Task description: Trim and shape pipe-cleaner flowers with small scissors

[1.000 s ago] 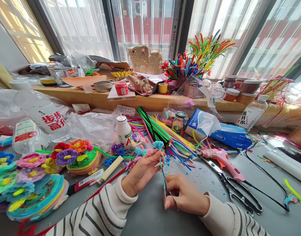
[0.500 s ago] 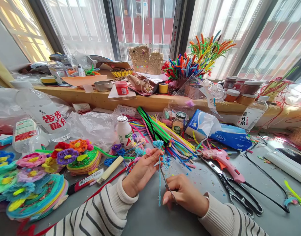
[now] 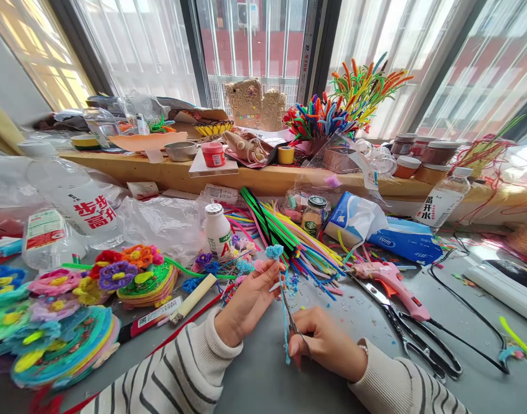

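My left hand (image 3: 251,296) pinches a light blue pipe-cleaner flower (image 3: 274,251) between thumb and fingertips. The flower's fuzzy stem (image 3: 285,339) hangs down toward my right hand. Closed round a pair of slim metal scissors (image 3: 288,310), my right hand (image 3: 326,340) keeps the narrow blades pointing up beside the stem, just below my left fingertips. The grip partly hides the scissors' handles. Whether the blades touch the stem I cannot tell.
Beyond my hands lies a bundle of colored pipe cleaners (image 3: 284,230). At right are a pink glue gun (image 3: 395,282) and large black-handled scissors (image 3: 412,339). Fuzzy flowers (image 3: 58,282) fill the left side. A white bottle (image 3: 218,233) stands near the middle.
The stem's lower end has swung right, toward my right thumb. The flower has tipped slightly left. Both hands stay nearly in place.
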`<state>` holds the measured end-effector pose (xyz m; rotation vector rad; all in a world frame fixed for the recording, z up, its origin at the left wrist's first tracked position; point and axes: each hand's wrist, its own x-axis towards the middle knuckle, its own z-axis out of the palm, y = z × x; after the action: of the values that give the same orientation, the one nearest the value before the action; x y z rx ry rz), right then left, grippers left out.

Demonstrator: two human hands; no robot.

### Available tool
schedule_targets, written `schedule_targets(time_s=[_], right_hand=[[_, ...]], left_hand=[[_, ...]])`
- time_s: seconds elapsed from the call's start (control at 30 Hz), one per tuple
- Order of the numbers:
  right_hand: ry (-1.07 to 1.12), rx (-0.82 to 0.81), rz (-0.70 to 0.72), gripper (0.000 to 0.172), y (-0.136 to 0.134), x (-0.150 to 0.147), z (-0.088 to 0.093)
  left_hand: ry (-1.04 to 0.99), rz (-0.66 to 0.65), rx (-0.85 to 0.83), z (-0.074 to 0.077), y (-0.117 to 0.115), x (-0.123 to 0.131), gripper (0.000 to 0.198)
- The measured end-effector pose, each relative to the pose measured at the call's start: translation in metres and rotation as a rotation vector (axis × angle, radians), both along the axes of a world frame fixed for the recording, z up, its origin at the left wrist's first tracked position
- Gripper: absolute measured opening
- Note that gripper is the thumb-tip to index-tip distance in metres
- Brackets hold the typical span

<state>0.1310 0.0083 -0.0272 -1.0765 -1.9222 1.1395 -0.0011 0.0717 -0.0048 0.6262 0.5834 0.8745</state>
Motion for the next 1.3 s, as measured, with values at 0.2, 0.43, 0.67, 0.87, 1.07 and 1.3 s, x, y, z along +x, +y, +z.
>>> schedule_targets(time_s=[0.2,0.43,0.67,0.87,1.07,1.3], right_hand=[[-0.108,0.105,-0.252,0.061,0.005,0.007,0.005],[-0.257,0.169,-0.389,0.060,0.009,0.014,-0.001],[-0.028,0.097,-0.117,0.068,0.005,0.011,0.005],[0.100,0.054,-0.033,0.064,0.002,0.010,0.016],[0.096,0.095,-0.064,0.064,0.004,0.011,0.012],[0.126,0.083,-0.117,0.061,0.007,0.011,0.002]], left_hand=[[0.297,0.055,0.289,0.008,-0.005,0.002,0.020],[0.670,0.016,0.733,0.008,-0.014,0.004,0.017],[0.560,-0.122,0.722,0.006,-0.017,0.004,0.020],[0.495,-0.185,0.716,0.006,-0.017,0.004,0.023],[0.526,-0.235,0.757,0.005,-0.017,0.004,0.024],[0.592,-0.201,0.750,0.003,-0.016,0.003,0.024]])
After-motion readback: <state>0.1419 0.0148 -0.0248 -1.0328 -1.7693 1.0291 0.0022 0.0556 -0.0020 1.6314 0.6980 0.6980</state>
